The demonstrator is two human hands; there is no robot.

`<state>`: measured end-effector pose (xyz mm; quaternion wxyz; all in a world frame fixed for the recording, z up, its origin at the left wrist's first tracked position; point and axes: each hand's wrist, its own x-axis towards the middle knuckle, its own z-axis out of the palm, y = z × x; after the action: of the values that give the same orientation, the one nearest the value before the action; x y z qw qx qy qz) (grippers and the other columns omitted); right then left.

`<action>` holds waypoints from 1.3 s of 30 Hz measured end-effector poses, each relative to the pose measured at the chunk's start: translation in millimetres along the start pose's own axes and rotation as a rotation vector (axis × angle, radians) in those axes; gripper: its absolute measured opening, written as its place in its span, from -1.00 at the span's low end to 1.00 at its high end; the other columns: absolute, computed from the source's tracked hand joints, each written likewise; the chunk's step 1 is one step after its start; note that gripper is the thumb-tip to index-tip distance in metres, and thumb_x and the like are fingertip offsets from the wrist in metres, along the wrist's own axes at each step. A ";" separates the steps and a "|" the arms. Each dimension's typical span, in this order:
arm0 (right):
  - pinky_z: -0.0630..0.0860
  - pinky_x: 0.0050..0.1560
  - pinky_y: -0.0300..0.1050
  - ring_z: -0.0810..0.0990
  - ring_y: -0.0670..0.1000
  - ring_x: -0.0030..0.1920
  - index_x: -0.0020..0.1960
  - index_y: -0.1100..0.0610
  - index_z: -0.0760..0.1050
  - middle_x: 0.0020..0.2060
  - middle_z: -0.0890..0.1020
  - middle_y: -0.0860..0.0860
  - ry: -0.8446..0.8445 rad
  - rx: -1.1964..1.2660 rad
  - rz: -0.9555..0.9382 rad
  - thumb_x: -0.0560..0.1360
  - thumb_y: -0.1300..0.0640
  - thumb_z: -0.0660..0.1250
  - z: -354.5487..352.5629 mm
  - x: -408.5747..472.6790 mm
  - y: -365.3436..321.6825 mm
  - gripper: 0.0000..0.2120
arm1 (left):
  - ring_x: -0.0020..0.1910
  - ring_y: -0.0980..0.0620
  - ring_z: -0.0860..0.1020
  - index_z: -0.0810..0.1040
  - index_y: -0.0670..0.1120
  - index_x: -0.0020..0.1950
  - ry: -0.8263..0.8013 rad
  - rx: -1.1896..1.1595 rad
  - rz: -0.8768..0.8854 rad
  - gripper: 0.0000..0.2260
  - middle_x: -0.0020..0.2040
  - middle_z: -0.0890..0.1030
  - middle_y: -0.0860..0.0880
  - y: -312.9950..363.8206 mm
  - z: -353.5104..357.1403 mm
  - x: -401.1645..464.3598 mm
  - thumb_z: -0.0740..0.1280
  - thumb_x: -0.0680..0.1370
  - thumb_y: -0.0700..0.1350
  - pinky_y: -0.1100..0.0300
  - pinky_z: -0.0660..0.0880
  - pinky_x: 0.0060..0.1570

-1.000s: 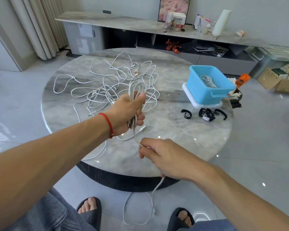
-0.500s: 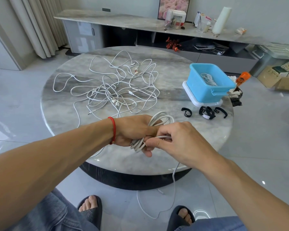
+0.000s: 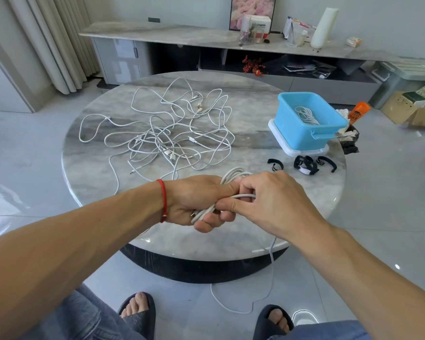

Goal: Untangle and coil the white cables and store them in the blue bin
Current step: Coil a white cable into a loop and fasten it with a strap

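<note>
My left hand (image 3: 196,200) grips a partly coiled white cable (image 3: 233,173) above the near edge of the round marble table (image 3: 255,229). My right hand (image 3: 270,200) pinches a strand of the same cable right against the left hand. The cable's loose tail (image 3: 271,278) hangs off the table edge and loops on the floor between my feet. A tangle of white cables (image 3: 169,133) lies spread over the table's middle and left. The blue bin (image 3: 304,128) stands at the right on a white lid, with one coiled white cable (image 3: 307,116) inside.
Black strap ties (image 3: 304,165) lie on the table just in front of the bin. An orange bottle (image 3: 358,111) and dark clutter sit past the table's right edge. A long low sideboard with bottles and boxes runs along the back wall.
My left hand has dropped with the coil from over the tangle to the near edge. My right hand has risen to meet it, wrapping cable on, and the tail on the floor has shortened.
</note>
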<state>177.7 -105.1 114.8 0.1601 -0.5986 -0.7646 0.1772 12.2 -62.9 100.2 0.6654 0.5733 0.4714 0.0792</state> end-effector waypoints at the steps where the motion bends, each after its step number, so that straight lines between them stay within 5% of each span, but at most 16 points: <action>1: 0.34 -0.32 -0.18 0.48 -0.17 -0.36 -0.38 -0.29 0.51 -0.51 0.52 -0.33 0.028 0.004 -0.007 0.37 -0.35 0.49 -1.0 1.4 2.7 -0.73 | -0.66 0.13 0.31 0.30 -0.04 -0.27 -0.003 0.016 0.018 -0.58 -0.56 0.35 0.05 0.5 -1.1 -0.9 0.02 0.73 0.11 0.35 0.28 -0.65; 3: 0.33 -0.35 -0.23 0.47 -0.13 -0.37 -0.36 -0.07 0.51 -0.49 0.51 -0.25 0.038 0.043 -0.020 0.42 -0.25 0.51 -5.6 3.6 11.8 -0.65 | -0.64 0.11 0.28 0.29 -0.05 -0.25 -0.043 0.039 0.033 -0.58 -0.51 0.31 0.00 1.7 -5.4 -2.2 0.04 0.71 0.16 0.34 0.27 -0.64; 6: 0.36 -0.30 -0.29 0.51 -0.19 -0.28 -0.20 -0.06 0.55 -0.37 0.55 -0.29 -0.016 0.052 -0.048 0.55 -0.10 0.43 -19.7 1.6 26.9 -0.80 | -0.58 0.02 0.25 0.30 -0.14 -0.16 -0.129 0.152 0.068 -0.53 -0.44 0.25 -0.07 -1.0 -18.3 -2.4 0.20 0.60 0.27 0.27 0.28 -0.59; 10: 0.43 -0.14 -0.20 0.55 -0.14 -0.17 -0.19 -0.12 0.56 -0.26 0.58 -0.13 0.063 -0.030 -0.034 0.57 -0.08 0.39 -32.3 -2.5 42.2 -0.84 | -0.59 -0.06 0.33 0.34 -0.14 -0.16 0.005 0.391 0.133 -0.61 -0.48 0.33 -0.08 -7.1 -21.9 -2.9 0.34 0.61 0.13 0.18 0.27 -0.53; 12: 0.40 -0.14 -0.30 0.54 -0.13 -0.18 -0.20 -0.13 0.64 -0.23 0.58 -0.10 0.099 -0.009 0.012 0.54 -0.08 0.44 -31.8 -1.0 41.5 -0.86 | -0.57 -0.10 0.40 0.36 -0.08 -0.19 0.067 0.384 0.171 -0.66 -0.48 0.37 -0.05 -10.1 -21.3 -0.7 0.31 0.63 0.12 0.16 0.30 -0.52; 17: 0.63 -0.20 -0.15 0.70 0.04 -0.31 -0.14 0.07 0.74 -0.37 0.68 0.05 0.056 0.578 0.193 0.62 0.15 0.39 -16.9 0.6 25.6 -0.80 | -0.57 -0.14 0.47 0.37 -0.18 -0.08 0.110 0.294 0.306 -0.59 -0.43 0.38 -0.07 -11.2 -19.4 6.7 0.21 0.65 0.18 0.18 0.25 -0.51; 20: 0.70 -0.11 -0.09 0.74 0.10 -0.27 -0.07 0.19 0.72 -0.33 0.70 0.09 0.129 0.856 0.318 0.60 0.20 0.42 -7.3 0.1 13.7 -0.87 | -0.55 -0.13 0.48 0.51 0.08 -0.12 0.116 0.236 0.363 -0.73 -0.38 0.43 -0.04 -11.6 -17.2 4.4 0.18 0.66 0.19 0.21 0.25 -0.54; 25: 0.71 -0.11 -0.08 0.76 0.14 -0.27 0.07 0.24 0.54 -0.24 0.73 0.21 0.270 1.056 0.420 0.55 0.28 0.47 6.0 5.2 -0.6 -0.85 | -0.55 -0.14 0.48 0.48 -0.15 -0.04 0.129 0.217 0.448 -0.64 -0.30 0.60 -0.04 -11.8 -13.1 6.2 0.12 0.69 0.12 0.19 0.29 -0.53; 31: 0.68 -0.20 -0.14 0.75 0.10 -0.30 0.08 0.22 0.54 -0.26 0.74 0.17 0.278 1.114 0.440 0.53 0.24 0.50 5.9 7.3 0.2 -0.81 | -0.57 -0.09 0.47 0.50 0.14 -0.26 0.020 0.232 0.466 -0.66 -0.41 0.52 0.00 -7.1 -13.4 0.6 0.15 0.69 0.09 0.16 0.24 -0.51; 36: 0.64 -0.29 -0.13 0.70 0.09 -0.35 0.02 0.25 0.54 -0.26 0.72 0.19 0.235 0.990 0.422 0.53 0.13 0.52 6.7 8.4 5.9 -0.76 | -0.42 -0.13 0.43 0.43 -0.23 -0.13 0.076 0.251 0.397 -0.60 -0.37 0.40 -0.11 -11.5 -15.8 8.8 0.20 0.68 0.10 0.16 0.41 -0.49; 39: 0.70 -0.22 0.03 0.70 0.10 -0.27 0.00 0.22 0.58 -0.20 0.70 0.14 0.167 0.942 0.451 0.60 0.00 0.42 11.6 10.5 5.6 -0.74 | -0.40 -0.07 0.39 0.42 -0.19 -0.20 0.217 0.141 0.425 -0.61 -0.41 0.40 -0.08 -11.9 -12.2 14.0 0.19 0.68 0.07 0.19 0.44 -0.43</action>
<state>174.8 -94.6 102.3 0.4299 -0.6235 -0.4390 0.4834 5.9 -49.4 84.0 0.5377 0.6927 0.4133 0.2455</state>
